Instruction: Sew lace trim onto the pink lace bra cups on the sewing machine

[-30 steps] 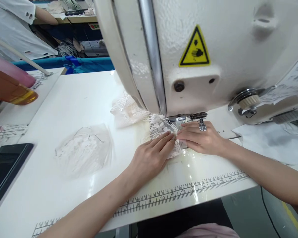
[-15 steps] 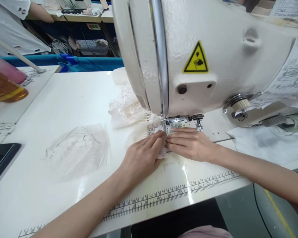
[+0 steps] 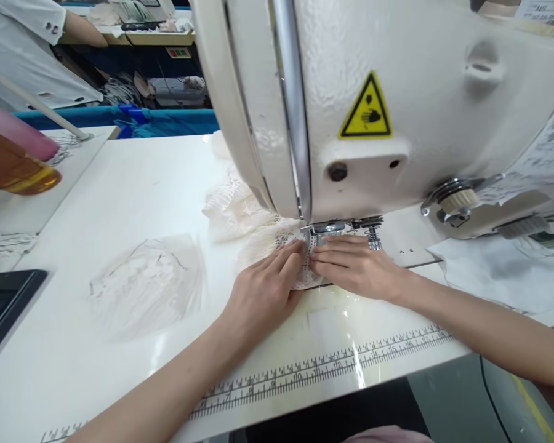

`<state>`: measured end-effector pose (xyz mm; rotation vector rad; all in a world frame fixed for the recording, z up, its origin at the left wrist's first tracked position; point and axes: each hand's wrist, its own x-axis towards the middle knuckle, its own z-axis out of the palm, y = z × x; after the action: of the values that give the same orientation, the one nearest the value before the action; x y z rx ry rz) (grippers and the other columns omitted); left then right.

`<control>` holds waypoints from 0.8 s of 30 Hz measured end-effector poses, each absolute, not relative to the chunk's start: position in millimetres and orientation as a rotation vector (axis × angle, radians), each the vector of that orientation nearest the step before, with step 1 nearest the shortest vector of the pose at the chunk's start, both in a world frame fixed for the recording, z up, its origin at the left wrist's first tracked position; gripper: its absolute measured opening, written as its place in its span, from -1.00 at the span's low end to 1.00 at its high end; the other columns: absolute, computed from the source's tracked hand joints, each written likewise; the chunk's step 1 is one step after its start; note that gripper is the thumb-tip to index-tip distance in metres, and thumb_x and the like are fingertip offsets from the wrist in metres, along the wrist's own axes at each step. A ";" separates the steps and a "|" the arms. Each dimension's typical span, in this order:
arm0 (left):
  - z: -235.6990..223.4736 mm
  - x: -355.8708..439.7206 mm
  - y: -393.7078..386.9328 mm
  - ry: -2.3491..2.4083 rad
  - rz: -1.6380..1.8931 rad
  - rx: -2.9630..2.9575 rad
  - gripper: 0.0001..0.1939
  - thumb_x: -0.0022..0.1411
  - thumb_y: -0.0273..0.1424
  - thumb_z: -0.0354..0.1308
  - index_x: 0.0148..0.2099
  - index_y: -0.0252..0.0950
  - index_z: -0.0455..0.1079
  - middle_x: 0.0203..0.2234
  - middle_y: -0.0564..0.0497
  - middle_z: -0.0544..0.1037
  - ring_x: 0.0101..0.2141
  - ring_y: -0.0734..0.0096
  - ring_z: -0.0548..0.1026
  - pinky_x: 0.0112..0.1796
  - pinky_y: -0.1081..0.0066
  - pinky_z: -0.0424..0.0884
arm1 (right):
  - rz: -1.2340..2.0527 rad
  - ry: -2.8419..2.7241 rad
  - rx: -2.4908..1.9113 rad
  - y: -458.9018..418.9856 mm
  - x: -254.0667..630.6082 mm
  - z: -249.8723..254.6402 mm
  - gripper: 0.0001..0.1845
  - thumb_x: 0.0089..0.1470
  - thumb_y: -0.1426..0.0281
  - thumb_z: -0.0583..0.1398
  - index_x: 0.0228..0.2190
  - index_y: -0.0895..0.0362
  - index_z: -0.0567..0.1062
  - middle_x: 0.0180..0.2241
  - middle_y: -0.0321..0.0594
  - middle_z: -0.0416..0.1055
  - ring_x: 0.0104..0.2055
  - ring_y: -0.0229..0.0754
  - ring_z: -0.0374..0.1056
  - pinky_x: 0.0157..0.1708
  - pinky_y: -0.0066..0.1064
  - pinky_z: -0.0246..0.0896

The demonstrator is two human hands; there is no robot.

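Cream lace fabric lies bunched to the left of the needle area of a white sewing machine, its near edge running under the metal presser foot parts. My left hand is closed over the lace, fingers bent and pressed together just left of the foot. Its thumb is mostly hidden beneath. On the other side, my right hand rests with fingers stretched flat on the lace edge, close to the left fingertips. The needle point cannot be made out behind the machine head.
A sheer pale fabric piece lies at left on the white table. A printed ruler runs along the front edge. At far left are a dark tablet-like device and thread cones. White cloth lies right; a person's sleeve shows behind.
The view has shifted slightly. The lace strip between my hands has moved farther under the foot, with less of it showing at the near side. Both hands keep nearly the same pose.
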<state>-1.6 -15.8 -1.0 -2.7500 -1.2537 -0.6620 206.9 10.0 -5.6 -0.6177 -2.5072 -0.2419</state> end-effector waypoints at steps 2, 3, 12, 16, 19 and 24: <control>-1.1 -1.3 -15.7 -1.255 -0.656 -2.745 -0.75 0.13 -0.58 0.02 -0.11 -0.35 0.32 0.01 -0.17 0.50 -0.10 0.15 0.55 -0.17 0.25 0.57 | -0.239 -2.490 -0.616 11.4 208.0 -6.9 -0.79 0.16 0.61 0.10 -0.30 0.17 0.52 -0.24 -0.31 0.56 -0.19 -0.24 0.46 -0.15 -0.37 0.42; -1.0 -1.0 -15.6 -1.261 -0.654 -2.743 -0.75 0.14 -0.56 0.03 -0.09 -0.35 0.32 0.02 -0.17 0.49 -0.09 0.15 0.55 -0.17 0.25 0.57 | -0.234 -2.488 -0.626 11.8 208.7 -8.0 -0.79 0.16 0.61 0.10 -0.28 0.17 0.51 -0.23 -0.31 0.56 -0.17 -0.24 0.46 -0.14 -0.36 0.42; -2.0 3.0 -14.9 -1.205 -0.646 -2.721 -0.61 0.26 -0.45 -0.02 0.11 -0.42 0.33 0.05 -0.14 0.47 0.04 0.15 0.45 -0.07 0.21 0.52 | -0.274 -2.451 -0.687 13.1 212.3 -7.0 -0.78 0.18 0.59 0.09 -0.30 0.14 0.52 -0.23 -0.32 0.57 -0.10 -0.26 0.46 -0.23 -0.41 0.43; -3.4 3.8 -14.4 -1.158 -0.627 -2.712 -0.61 0.29 -0.43 -0.03 0.12 -0.41 0.35 0.05 -0.12 0.46 0.07 0.16 0.41 -0.06 0.21 0.52 | -0.329 -2.451 -0.766 12.6 213.9 -3.0 -0.78 0.17 0.56 0.10 -0.32 0.11 0.53 -0.22 -0.35 0.57 -0.10 -0.28 0.46 -0.30 -0.43 0.37; -3.6 4.5 -14.3 -1.161 -0.627 -2.706 -0.61 0.30 -0.43 -0.04 0.12 -0.40 0.36 0.06 -0.11 0.46 0.08 0.16 0.40 -0.05 0.21 0.52 | -0.370 -2.470 -0.808 12.1 215.0 -3.3 -0.77 0.17 0.56 0.09 -0.30 0.12 0.53 -0.21 -0.33 0.56 -0.17 -0.27 0.46 -0.41 -0.42 0.27; -5.5 4.9 -13.3 -1.162 -0.627 -2.714 -0.61 0.30 -0.43 -0.03 0.13 -0.38 0.36 0.07 -0.13 0.44 0.09 0.13 0.39 -0.06 0.18 0.52 | -0.396 -2.513 -0.895 12.3 216.5 -7.1 -0.71 0.17 0.59 0.04 -0.28 0.10 0.52 -0.17 -0.35 0.54 -0.24 -0.25 0.44 -0.46 -0.39 0.15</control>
<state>4.9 -13.3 -5.5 -2.7140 -1.1622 -0.6272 216.5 12.3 -7.1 -0.8948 -2.5128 -0.3956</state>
